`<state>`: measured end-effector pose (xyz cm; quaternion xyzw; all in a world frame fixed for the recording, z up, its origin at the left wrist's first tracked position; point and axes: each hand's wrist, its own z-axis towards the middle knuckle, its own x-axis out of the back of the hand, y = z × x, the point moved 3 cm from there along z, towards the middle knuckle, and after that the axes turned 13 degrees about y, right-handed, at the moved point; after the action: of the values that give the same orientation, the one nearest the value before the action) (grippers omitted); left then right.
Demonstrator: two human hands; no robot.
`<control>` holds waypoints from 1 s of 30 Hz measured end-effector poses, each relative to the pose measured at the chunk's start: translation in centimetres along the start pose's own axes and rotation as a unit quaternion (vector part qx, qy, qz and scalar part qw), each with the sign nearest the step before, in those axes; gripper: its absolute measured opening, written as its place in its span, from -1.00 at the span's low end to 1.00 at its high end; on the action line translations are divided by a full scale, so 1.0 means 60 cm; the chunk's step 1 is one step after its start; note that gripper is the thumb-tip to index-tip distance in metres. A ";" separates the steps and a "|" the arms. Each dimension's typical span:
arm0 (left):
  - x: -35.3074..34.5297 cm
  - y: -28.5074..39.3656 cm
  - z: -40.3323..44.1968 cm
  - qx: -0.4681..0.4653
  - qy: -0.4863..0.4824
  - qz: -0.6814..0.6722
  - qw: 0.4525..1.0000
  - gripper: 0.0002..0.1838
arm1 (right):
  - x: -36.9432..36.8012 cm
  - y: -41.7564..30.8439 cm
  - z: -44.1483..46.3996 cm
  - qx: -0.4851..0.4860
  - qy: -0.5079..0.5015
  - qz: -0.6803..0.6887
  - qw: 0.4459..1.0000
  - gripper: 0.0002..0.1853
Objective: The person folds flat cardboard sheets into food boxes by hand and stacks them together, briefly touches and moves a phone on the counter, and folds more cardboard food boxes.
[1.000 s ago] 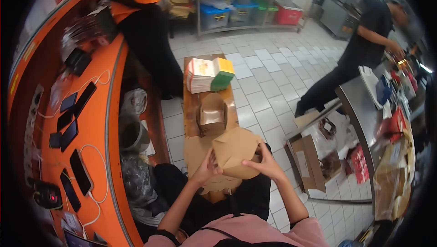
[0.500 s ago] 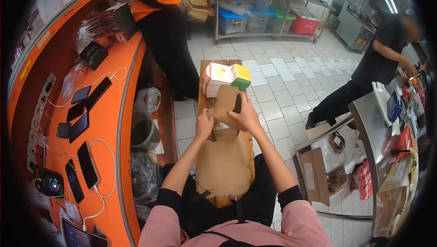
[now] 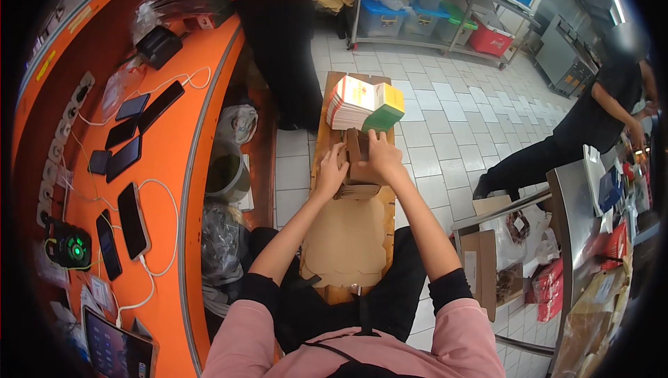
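- The stack of white paperboard sleeves (image 3: 350, 103) bears red and yellow print too small to read; the yellow-and-green block (image 3: 384, 108) adjoins it.
- The right hand (image 3: 384, 159) grips an angular brown cardboard box (image 3: 358, 147) above the wooden bench (image 3: 323, 143), just before those sleeves.
- The left hand (image 3: 331, 170) curls against its left side; whether its fingers clasp, I cannot tell.
- Both hands partly hide the box.
- Flat, scallop-edged brown cardboard sheets (image 3: 344, 239) lie nearer the body.
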<state>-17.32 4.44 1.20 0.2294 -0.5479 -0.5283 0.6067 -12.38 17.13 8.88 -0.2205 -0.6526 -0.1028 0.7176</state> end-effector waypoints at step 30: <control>0.002 -0.036 0.027 -0.078 -0.088 0.003 0.993 -0.69 | -0.045 0.098 -0.032 0.146 0.076 0.291 0.942 -0.72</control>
<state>-19.65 4.08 -0.10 0.1322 -0.5566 -0.5860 0.5739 -8.42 21.08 5.07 -0.2850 -0.5114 0.1911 0.7879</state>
